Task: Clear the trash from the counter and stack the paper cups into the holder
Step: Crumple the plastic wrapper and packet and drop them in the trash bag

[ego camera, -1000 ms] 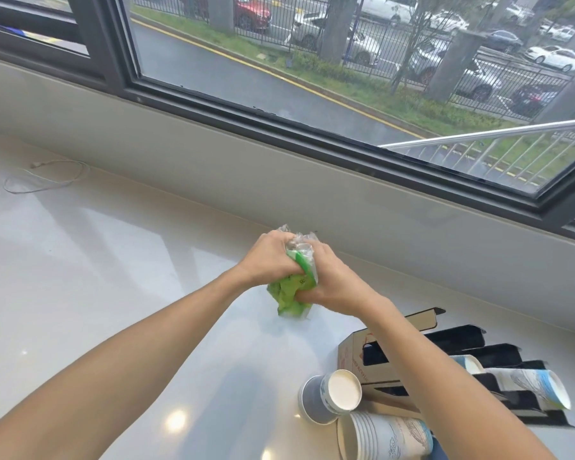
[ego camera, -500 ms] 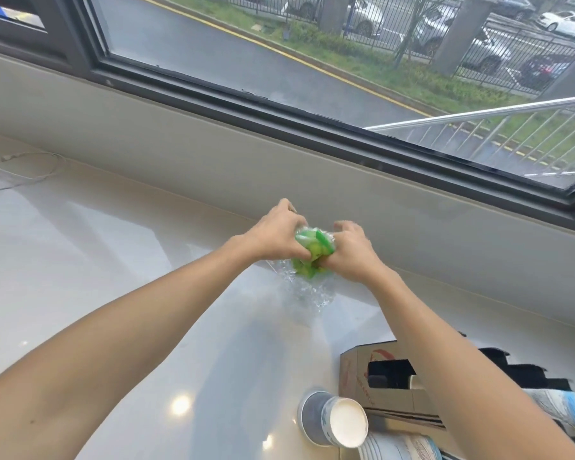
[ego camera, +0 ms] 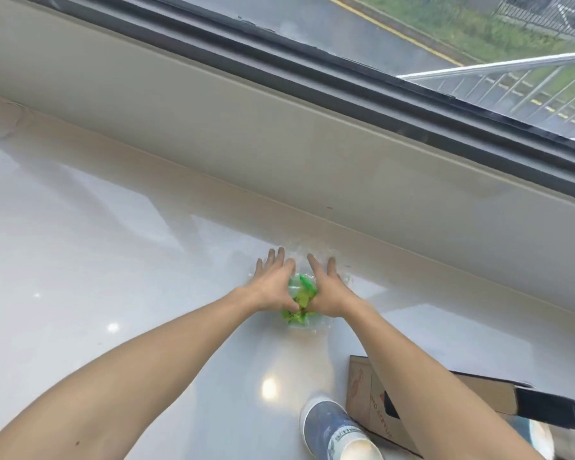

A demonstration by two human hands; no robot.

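Note:
A crumpled clear plastic wrapper with green print [ego camera: 300, 298] lies on the white counter [ego camera: 120, 267] near the back wall. My left hand [ego camera: 273, 283] and my right hand [ego camera: 326, 287] press down on it from either side, fingers spread flat and thumbs pinching the green part between them. At the bottom right a paper cup [ego camera: 337, 429] lies on its side, blue-grey with a white rim. Beside it sits the brown cardboard cup holder [ego camera: 369, 390] with black slots, partly hidden by my right forearm.
A beige wall ledge [ego camera: 279, 154] runs along the back of the counter under a dark window frame [ego camera: 346, 78]. Another cup [ego camera: 541, 436] peeks out at the bottom right edge behind my right arm.
Both hands have carried the wrapper away from me toward the wall and lowered it onto the counter. Fingers that were closed around it are now spread flat over it. My view has tilted down.

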